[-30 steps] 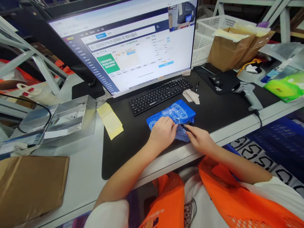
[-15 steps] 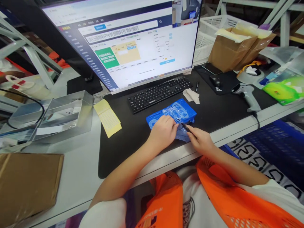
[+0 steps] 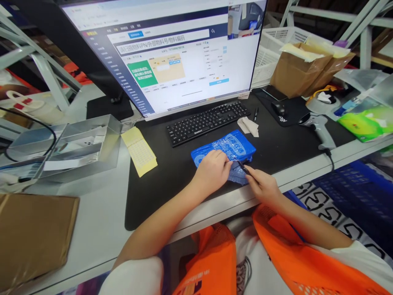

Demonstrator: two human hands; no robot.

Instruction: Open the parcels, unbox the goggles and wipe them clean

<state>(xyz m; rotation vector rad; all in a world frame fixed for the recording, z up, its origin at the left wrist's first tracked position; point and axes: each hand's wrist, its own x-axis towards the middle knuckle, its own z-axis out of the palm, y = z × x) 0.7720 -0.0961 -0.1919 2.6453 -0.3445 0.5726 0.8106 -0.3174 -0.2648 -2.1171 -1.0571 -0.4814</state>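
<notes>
A blue plastic bag [image 3: 229, 148] with white print lies on the black desk mat [image 3: 172, 180], just in front of the keyboard [image 3: 206, 121]. My left hand [image 3: 212, 171] rests on the bag's near left part, fingers closed and pinching its near edge. My right hand [image 3: 262, 185] is closed around a thin dark tool [image 3: 242, 166], perhaps a pen or small blade, whose tip touches the bag's crumpled near end beside my left fingers.
A large monitor [image 3: 181, 53] stands behind the keyboard. A yellow label sheet [image 3: 139, 151] and a silver foil bag [image 3: 80, 145] lie at left, a brown box [image 3: 30, 237] near left. A barcode scanner [image 3: 319, 127], mouse [image 3: 278, 107], cardboard boxes [image 3: 303, 67] and green pack [image 3: 367, 121] are at right.
Both hands stay at the bag's near edge, with only slight finger shifts. The view has drifted a little and a panel on the screen has turned yellow.
</notes>
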